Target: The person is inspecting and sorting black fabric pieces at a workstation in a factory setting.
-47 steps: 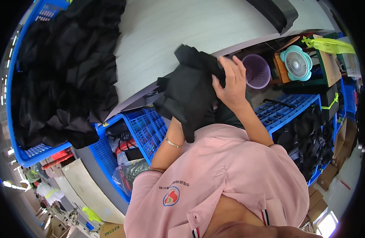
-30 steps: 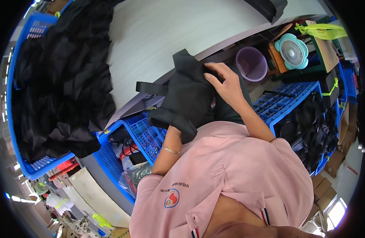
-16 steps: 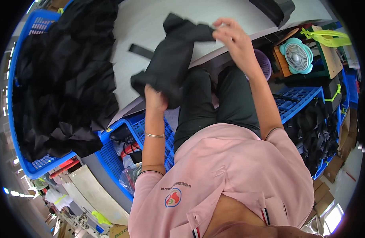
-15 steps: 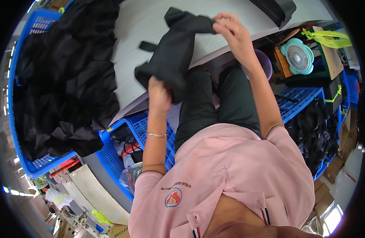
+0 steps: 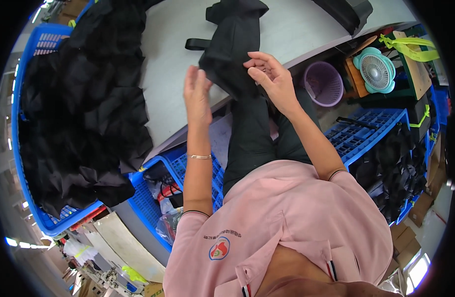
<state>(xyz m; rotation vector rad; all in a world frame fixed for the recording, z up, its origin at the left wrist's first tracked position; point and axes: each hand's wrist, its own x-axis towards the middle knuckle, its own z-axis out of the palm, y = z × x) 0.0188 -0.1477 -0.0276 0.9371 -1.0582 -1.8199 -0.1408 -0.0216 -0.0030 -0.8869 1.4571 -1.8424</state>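
A black sewn fabric piece lies on the pale table, its lower end reaching past the table's front edge above my lap. A short black strap loop sticks out from its left side. My left hand is beside the piece's lower left edge, fingers stretched upward and holding nothing. At the opposite edge is my right hand, its fingers bent but apart; the fingertips are close to the cloth, and whether they touch it I cannot tell.
On the left, a large blue basket is heaped with black cloth pieces. More black cloth is at the table's far right. A purple bin, a turquoise fan and a blue crate stand on the right.
The black fabric piece has come down onto the table, farther from me. Both hands have let go of it; the left moved up and the right came down toward its lower end.
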